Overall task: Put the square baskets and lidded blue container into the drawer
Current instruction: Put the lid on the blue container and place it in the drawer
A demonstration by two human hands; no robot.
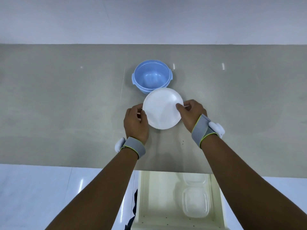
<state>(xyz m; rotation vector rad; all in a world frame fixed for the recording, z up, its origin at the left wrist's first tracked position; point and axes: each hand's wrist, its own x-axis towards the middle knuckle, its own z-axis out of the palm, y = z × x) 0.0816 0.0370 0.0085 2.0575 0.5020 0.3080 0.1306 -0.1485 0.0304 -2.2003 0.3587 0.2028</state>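
A round blue container (152, 77) with two side handles stands open on the grey counter (66, 105), its inside bare. Just in front of it is its round white lid (162, 107), which overlaps the container's near rim. My left hand (135, 123) grips the lid's left edge and my right hand (191, 113) grips its right edge, thumb on top. Below the counter's front edge a cream drawer (144, 196) is pulled out. Two square white baskets lie on its right side, one (195, 202) nearer me and one (194, 180) partly under the counter.
The left part of the drawer floor (159, 196) is bare. Both wrists carry grey straps with white devices. A pale glossy floor (33, 188) lies on either side of the drawer, and a wall rises behind the counter.
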